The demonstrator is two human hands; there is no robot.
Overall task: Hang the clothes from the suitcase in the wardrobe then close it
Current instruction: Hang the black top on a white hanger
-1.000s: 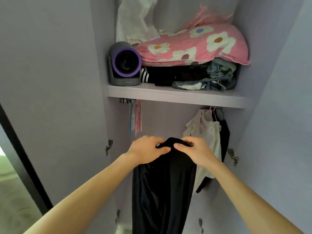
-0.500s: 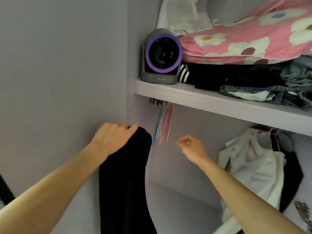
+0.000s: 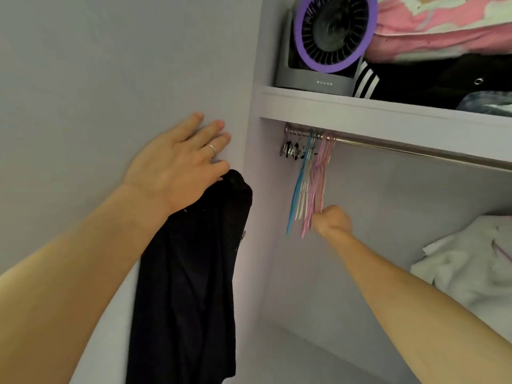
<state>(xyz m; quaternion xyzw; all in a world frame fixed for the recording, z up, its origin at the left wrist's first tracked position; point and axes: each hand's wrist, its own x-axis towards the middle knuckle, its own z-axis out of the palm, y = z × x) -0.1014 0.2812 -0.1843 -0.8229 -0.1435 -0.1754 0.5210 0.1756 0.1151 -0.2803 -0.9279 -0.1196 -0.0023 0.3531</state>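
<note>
The left hand (image 3: 177, 167) is holding the black garment (image 3: 191, 273) under its thumb while its straight fingers are pressing flat against the wardrobe door (image 3: 83, 79); the garment is hanging free below the hand, outside the wardrobe and not yet on any hanger. The right hand (image 3: 331, 221), well apart from the left, is closing its curled fingers on the lower ends of the hangers (image 3: 310, 189), which are hanging bunched at the left end of the rail (image 3: 401, 146) under the shelf (image 3: 360, 109). Risk: the hangers are sitting tightly together, so a pull on one is likely to drag its neighbours along or tip them off the rail. Risk: the thumb alone is securing the garment, so any shift of the left hand is likely to release it to the floor. Compared with half a second ago, the left hand is no longer fisted over the garment but is spreading on the door, and the right hand, then in mid-air, is now reaching the hangers.
</note>
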